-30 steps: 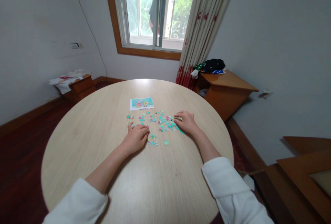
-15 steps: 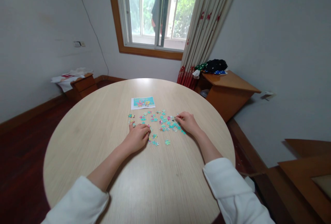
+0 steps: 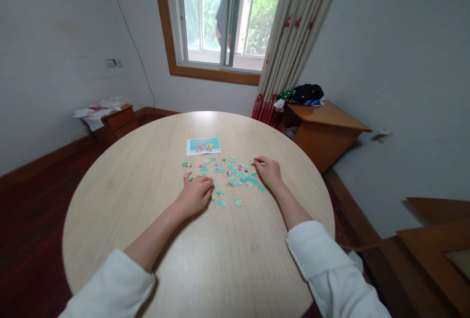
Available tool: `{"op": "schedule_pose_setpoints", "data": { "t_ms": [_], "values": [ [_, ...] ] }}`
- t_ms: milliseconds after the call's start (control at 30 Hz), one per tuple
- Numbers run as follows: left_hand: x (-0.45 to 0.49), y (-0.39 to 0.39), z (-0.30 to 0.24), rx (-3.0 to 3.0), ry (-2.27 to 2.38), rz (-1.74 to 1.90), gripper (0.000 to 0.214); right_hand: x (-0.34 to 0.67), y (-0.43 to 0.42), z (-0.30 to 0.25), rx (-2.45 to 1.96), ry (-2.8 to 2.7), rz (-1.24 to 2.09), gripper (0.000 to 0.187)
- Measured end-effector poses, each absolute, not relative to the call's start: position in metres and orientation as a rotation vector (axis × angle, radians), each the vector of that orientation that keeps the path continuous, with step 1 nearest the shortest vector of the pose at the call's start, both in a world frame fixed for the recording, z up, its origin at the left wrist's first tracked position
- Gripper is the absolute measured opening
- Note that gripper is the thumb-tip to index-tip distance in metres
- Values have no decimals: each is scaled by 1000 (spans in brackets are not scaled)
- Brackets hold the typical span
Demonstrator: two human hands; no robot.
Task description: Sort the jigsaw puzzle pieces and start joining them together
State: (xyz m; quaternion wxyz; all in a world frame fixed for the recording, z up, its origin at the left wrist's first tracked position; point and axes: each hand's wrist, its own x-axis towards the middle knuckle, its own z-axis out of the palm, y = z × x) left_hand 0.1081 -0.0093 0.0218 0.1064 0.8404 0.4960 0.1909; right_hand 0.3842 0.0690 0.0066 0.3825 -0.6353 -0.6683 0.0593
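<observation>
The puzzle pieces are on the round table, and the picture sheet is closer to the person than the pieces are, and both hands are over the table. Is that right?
Not quite: the head view shows the picture sheet beyond the jigsaw pieces, farther from the person. The pieces are on the round table, with the left hand and right hand over it.

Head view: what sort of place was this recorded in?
Most likely a room in a home. A window with a long, red-patterned curtain, a round table and a brown wooden cabinet with cloths heaped on top suggest it.
</observation>
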Motion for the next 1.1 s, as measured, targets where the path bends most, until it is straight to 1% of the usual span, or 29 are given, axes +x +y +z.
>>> {"op": "schedule_pose_setpoints", "data": {
  "t_ms": [133, 267, 500, 833, 1033, 1100],
  "values": [
    [109, -9, 23, 2466, 1473, 566, 25, 380, 70, 11, -1738, -1754, 5, 14],
    [109, -9, 23, 2464, 1461, 568, 25, 374, 73, 14, -1727, -1834, -26, 16],
    [109, -9, 22, 2462, 1473, 573, 25, 367, 77, 12, -1761, -1991, 15, 20],
    [107, -8, 21, 2473, 1456, 569, 24, 366, 74, 10, -1761, -1978, 40, 23],
    [108, -9, 24, 2467, 1466, 561, 24, 359, 69, 14, -1644, -2047, 81, 28],
    [109, -10, 25, 2464, 1468, 560, 25, 353, 64, 14, -1581, -2169, 100, 35]
  ]
}}
